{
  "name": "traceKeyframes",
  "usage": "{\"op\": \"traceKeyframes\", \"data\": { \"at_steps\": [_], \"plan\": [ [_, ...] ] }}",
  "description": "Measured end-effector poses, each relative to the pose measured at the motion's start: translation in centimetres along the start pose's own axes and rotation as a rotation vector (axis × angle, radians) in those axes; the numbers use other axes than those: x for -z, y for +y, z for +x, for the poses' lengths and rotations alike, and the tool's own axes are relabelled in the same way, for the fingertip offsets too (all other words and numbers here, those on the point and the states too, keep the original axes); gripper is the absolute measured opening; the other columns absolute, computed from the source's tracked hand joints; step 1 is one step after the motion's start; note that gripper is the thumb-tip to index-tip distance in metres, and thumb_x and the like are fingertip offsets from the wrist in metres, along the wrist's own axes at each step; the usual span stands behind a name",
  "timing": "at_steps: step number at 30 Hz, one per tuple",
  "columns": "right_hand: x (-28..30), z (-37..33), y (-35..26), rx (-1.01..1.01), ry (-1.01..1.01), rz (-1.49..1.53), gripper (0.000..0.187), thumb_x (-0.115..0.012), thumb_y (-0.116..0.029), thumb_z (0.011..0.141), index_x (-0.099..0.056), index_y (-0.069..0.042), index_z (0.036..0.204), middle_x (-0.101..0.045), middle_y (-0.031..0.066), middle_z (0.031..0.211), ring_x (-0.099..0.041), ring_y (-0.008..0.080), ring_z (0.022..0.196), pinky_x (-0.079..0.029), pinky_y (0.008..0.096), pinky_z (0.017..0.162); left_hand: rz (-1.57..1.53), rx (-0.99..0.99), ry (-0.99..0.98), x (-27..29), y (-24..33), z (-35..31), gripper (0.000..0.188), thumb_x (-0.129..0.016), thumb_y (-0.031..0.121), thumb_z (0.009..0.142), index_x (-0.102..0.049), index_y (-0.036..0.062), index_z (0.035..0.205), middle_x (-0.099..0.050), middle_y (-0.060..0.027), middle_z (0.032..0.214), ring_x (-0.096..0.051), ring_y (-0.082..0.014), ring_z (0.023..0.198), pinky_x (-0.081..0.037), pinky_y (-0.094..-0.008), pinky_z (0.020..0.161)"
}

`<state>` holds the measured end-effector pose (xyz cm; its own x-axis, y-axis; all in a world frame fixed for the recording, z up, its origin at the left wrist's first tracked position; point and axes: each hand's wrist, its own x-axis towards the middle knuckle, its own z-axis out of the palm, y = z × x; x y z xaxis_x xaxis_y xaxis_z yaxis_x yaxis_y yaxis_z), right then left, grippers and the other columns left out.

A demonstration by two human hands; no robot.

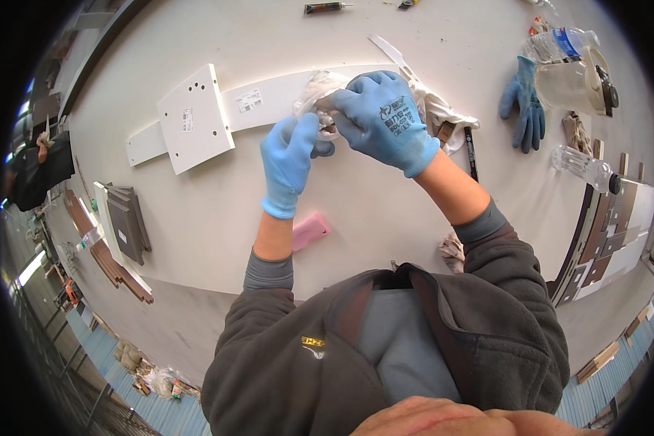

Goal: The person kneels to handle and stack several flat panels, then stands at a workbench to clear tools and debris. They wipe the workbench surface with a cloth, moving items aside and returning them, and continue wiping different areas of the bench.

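Observation:
Both my hands wear blue work gloves and meet over the white table (370, 211). Between them is a crumpled clear plastic bag (314, 89) with small light-coloured pieces inside, too small to name. My left hand (289, 161) is closed on the bag's near side, thumb and fingers pinching it. My right hand (386, 120) curls over the bag's opening, fingers closed; its fingertips are partly hidden. Behind the bag lies a long white board (272, 98) with a label. A white panel with drilled holes (196, 120) rests across that board to the left.
A white cloth (443, 109) and a black marker (471, 156) lie right of my hands. Farther right are a spare blue glove (523, 105), a lidded jug (570, 87) and plastic bottles (585, 168). A pink object (310, 231) sits close to me; grey panels (123, 221) are stacked left.

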<state>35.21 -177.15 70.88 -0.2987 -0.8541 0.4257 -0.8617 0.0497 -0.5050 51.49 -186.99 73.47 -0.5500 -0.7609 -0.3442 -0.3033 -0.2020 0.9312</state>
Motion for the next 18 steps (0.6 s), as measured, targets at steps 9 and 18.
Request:
{"op": "traceKeyframes", "data": {
  "at_steps": [9, 18],
  "plan": [
    [-0.9, 1.3, 0.9, -0.095, 0.125, 0.092, 0.008, -0.076, -0.021, 0.085, -0.078, -0.013, 0.087, -0.070, 0.0080, 0.076, -0.068, 0.0317, 0.077, -0.051, 0.0447, 0.076, -0.046, 0.027, 0.000, 1.0, -0.7, 0.8, 0.031, -0.069, 0.025, 0.105, -0.073, -0.0020, 0.089, -0.074, -0.0074, 0.075, -0.068, -0.0136, 0.065, -0.052, -0.0267, 0.062],
    [0.7, 3.3, -1.6, 0.034, -0.269, -0.282, 0.009, -0.073, -0.022, 0.084, -0.079, -0.015, 0.087, -0.073, 0.0067, 0.088, -0.070, 0.0241, 0.089, -0.049, 0.0409, 0.082, -0.041, -0.080, 0.088, 1.6, -0.5, 1.4, 0.034, -0.064, 0.024, 0.107, -0.071, -0.0008, 0.086, -0.075, -0.0081, 0.074, -0.071, -0.0156, 0.065, -0.055, -0.0284, 0.066]
  ]
}}
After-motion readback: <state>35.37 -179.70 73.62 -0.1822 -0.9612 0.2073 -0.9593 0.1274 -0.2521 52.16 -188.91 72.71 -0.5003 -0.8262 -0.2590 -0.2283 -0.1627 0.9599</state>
